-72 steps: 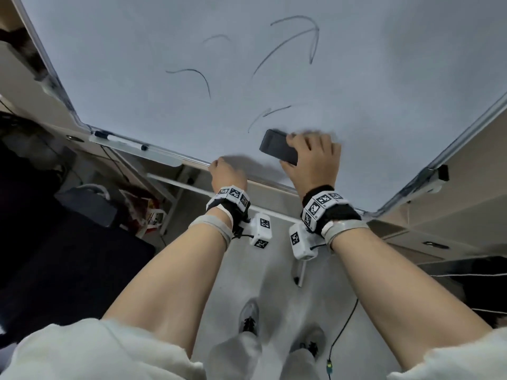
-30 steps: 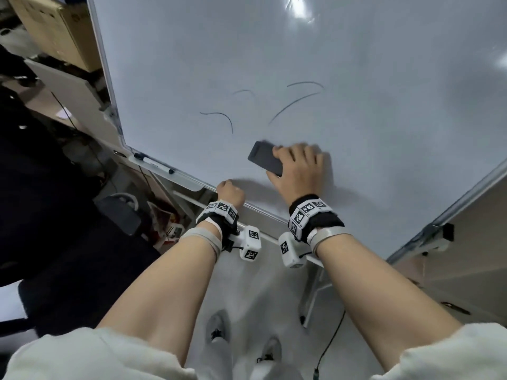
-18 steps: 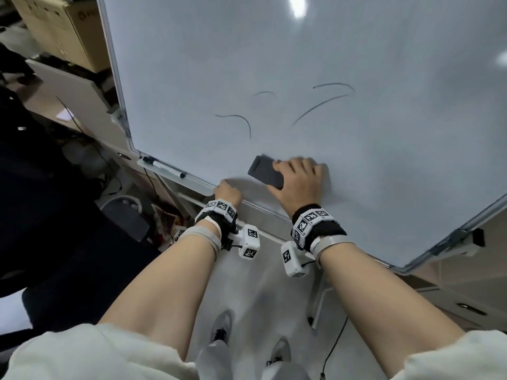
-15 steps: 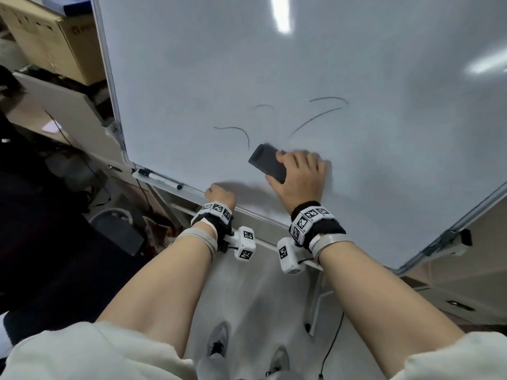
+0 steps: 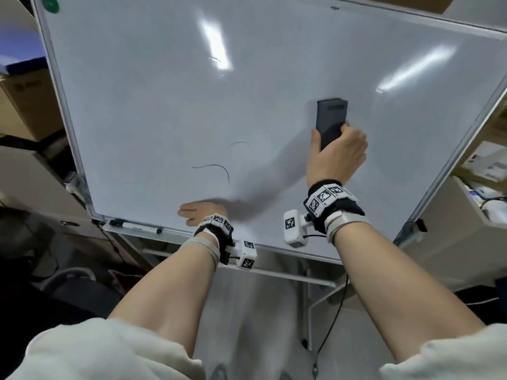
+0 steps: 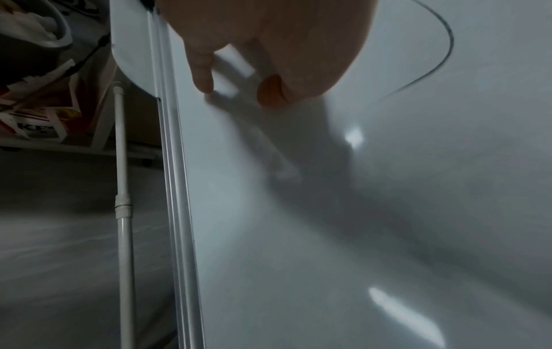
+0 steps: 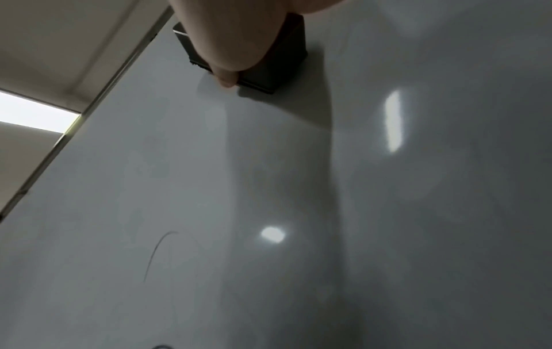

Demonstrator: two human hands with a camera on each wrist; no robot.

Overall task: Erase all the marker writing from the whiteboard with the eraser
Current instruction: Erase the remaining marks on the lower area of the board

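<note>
The whiteboard [image 5: 153, 105] fills the head view. My right hand [image 5: 336, 157] grips a dark grey eraser [image 5: 330, 120] upright against the board's right half; in the right wrist view the eraser [image 7: 278, 59] lies flat on the board under my fingers. Two thin black marker strokes stay at lower centre: a long curve [image 5: 212, 168] and a short faint arc [image 5: 240, 143]. A tiny mark [image 5: 215, 59] sits high up beside a light glare. My left hand [image 5: 199, 212] rests flat on the board near its bottom edge, fingers straight; the left wrist view shows fingertips [image 6: 206, 82] touching the surface.
A black marker [image 5: 135, 225] lies in the tray along the bottom frame at the left. A green magnet [image 5: 50, 5] sits at the top left corner. Cardboard boxes stand at the left, shelves at the right. The stand's white bars and a cable are below.
My right hand swept the eraser up and to the right, turning it upright. The two strokes right of centre are gone. My left hand opened flat onto the board.
</note>
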